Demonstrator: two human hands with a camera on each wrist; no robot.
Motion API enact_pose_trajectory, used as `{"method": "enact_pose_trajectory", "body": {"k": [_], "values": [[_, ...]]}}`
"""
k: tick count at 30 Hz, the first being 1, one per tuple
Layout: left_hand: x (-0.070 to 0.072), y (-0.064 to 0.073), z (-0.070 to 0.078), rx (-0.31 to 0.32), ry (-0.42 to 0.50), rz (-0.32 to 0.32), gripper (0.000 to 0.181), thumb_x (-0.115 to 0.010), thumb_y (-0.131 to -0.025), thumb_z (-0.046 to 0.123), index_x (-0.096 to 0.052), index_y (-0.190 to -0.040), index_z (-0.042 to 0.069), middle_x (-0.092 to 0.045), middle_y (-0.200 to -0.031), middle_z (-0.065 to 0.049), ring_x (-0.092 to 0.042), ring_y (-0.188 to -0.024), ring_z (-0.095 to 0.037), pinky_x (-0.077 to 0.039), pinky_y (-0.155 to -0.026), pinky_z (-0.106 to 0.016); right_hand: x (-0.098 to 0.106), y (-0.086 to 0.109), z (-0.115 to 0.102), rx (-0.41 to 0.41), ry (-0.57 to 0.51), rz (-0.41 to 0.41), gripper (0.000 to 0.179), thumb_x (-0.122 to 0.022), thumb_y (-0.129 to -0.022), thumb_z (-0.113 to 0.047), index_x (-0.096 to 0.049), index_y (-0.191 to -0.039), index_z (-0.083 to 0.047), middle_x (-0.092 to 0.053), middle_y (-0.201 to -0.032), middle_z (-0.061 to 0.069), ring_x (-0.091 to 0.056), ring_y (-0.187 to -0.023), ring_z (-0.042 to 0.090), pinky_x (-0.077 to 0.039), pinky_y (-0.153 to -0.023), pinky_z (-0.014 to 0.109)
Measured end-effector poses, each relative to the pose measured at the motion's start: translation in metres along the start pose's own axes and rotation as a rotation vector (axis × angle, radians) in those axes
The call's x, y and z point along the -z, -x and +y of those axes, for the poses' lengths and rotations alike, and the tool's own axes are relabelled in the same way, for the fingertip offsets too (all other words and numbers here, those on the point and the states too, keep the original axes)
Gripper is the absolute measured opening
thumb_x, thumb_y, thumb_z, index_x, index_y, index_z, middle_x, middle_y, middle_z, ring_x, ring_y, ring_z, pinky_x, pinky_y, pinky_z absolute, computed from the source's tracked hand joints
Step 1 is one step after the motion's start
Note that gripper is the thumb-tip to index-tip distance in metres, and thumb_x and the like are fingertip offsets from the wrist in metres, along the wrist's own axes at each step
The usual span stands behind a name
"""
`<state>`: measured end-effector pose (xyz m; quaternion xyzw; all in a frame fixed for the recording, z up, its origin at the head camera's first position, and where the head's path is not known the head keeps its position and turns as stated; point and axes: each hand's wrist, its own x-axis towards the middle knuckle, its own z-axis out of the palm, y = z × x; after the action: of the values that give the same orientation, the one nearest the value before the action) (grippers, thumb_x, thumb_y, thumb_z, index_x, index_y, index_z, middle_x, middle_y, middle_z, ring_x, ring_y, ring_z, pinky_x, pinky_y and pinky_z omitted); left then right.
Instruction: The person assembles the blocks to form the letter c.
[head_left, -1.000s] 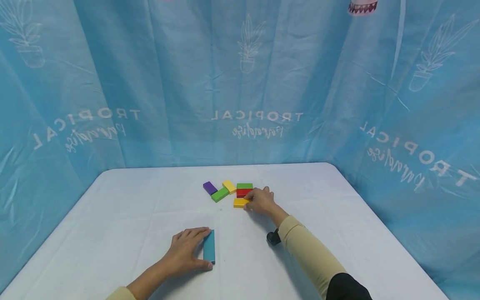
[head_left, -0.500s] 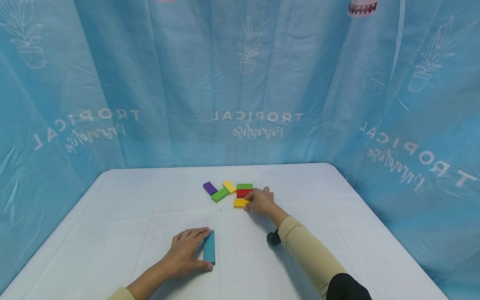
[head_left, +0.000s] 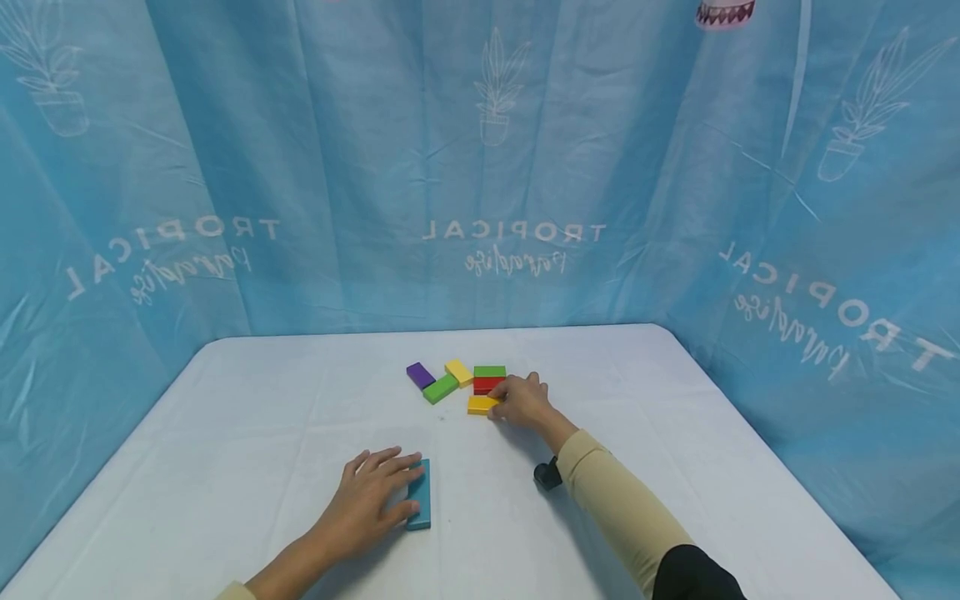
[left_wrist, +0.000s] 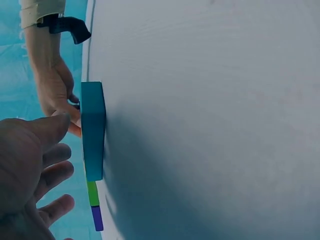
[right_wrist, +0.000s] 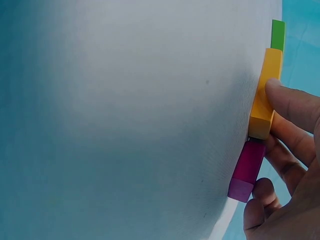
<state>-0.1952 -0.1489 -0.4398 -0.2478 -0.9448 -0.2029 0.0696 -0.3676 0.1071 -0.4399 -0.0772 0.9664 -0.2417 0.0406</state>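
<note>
A teal block [head_left: 422, 496] lies lengthwise on the near part of the table. My left hand [head_left: 365, 508] hovers over its left side with fingers loosely spread; in the left wrist view, the thumb [left_wrist: 50, 131] and fingertips stand beside the block without gripping it. Farther back, my right hand [head_left: 525, 404] pinches a yellow block [head_left: 481, 406], thumb on its near face. The right wrist view shows a magenta block [right_wrist: 249, 162] next to the yellow one, beneath the other fingers; the hand hides it from the head view.
Behind the yellow block lie a red block [head_left: 486, 386] and a green block [head_left: 490, 371]. To their left sit a paler yellow block [head_left: 458, 372], another green block [head_left: 440, 389] and a purple block [head_left: 421, 375]. A blue curtain [head_left: 360, 275] surrounds the white table [head_left: 225, 467].
My left thumb has come off the near end of the teal block and shifted up over it, and the left fingers have lifted and spread. The right hand and the blocks have stayed put.
</note>
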Motion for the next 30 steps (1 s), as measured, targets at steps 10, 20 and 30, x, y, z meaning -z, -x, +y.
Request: {"method": "enact_pose_trajectory", "body": {"k": [10, 20, 30], "values": [[-0.0016, 0.001, -0.0011, 0.027, -0.051, -0.032, 0.044, -0.071, -0.087, 0.032, -0.065, -0.126, 0.011, -0.057, -0.135, -0.002, -0.04, -0.132, -0.032, -0.02, -0.103, -0.066, -0.0018, -0.0006, 0.0006, 0.01, 0.005, 0.002, 0.025, -0.08, -0.079, -0.023, -0.076, -0.104, -0.018, -0.061, -0.092, -0.005, -0.039, -0.099, 0.025, -0.035, -0.077, 0.037], [-0.0002, -0.0004, -0.0003, 0.043, -0.03, -0.038, 0.045, -0.07, -0.088, 0.032, -0.064, -0.127, 0.011, -0.056, -0.135, -0.001, -0.042, -0.13, -0.032, -0.019, -0.103, -0.066, 0.0007, -0.0034, 0.0005, 0.019, 0.006, 0.001, 0.026, -0.08, -0.08, -0.024, -0.076, -0.105, -0.018, -0.063, -0.093, -0.006, -0.038, -0.099, 0.025, -0.034, -0.078, 0.037], [-0.004, -0.0003, -0.0012, 0.064, -0.007, -0.039, 0.044, -0.071, -0.087, 0.032, -0.065, -0.126, 0.012, -0.056, -0.135, -0.001, -0.044, -0.128, -0.033, -0.019, -0.103, -0.067, -0.0018, -0.0024, 0.0034, 0.018, 0.004, -0.003, 0.026, -0.079, -0.08, -0.024, -0.076, -0.106, -0.019, -0.063, -0.096, -0.005, -0.038, -0.099, 0.025, -0.033, -0.077, 0.038]]}}
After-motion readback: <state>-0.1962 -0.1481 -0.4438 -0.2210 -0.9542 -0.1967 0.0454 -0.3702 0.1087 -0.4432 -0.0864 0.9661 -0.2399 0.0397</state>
